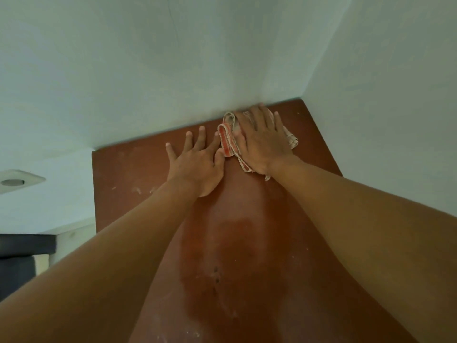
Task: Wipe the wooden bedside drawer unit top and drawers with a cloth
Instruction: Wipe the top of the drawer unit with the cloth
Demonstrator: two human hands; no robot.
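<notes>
Our hands are both working flat on the drawer unit top (118,184), well out at arm's reach. The left hand (195,167) is lying open, fingers spread, palm bracing on the bare wood and gripping nothing. Just beside it, thumb almost touching the fabric, the right hand (262,142) is pressing open-palmed on the cloth (228,142), pinning it to the surface rather than clutching it; red-striped folds are bunching out on the left and right of the palm.

Nearer than the hands, between our forearms, a darker, damp-looking patch (232,243) is showing, which we are judging to be ground already wiped. To the left of the left hand, pale specks and smears (137,189) are sitting on duller wood, so that strip probably needs passes yet.

To do this step well, we are thinking flat, even pressure and overlapping strokes, with the loose folds tucked under the palm so they are not dragging grit.

Beyond the right hand's fingertips, the top is meeting the wall (173,70), and to its right a second wall (383,95) is closing the corner, so room is tight there. Open room lies leftward to the unit's free left edge, and back toward us. The drawers are not showing from here.
</notes>
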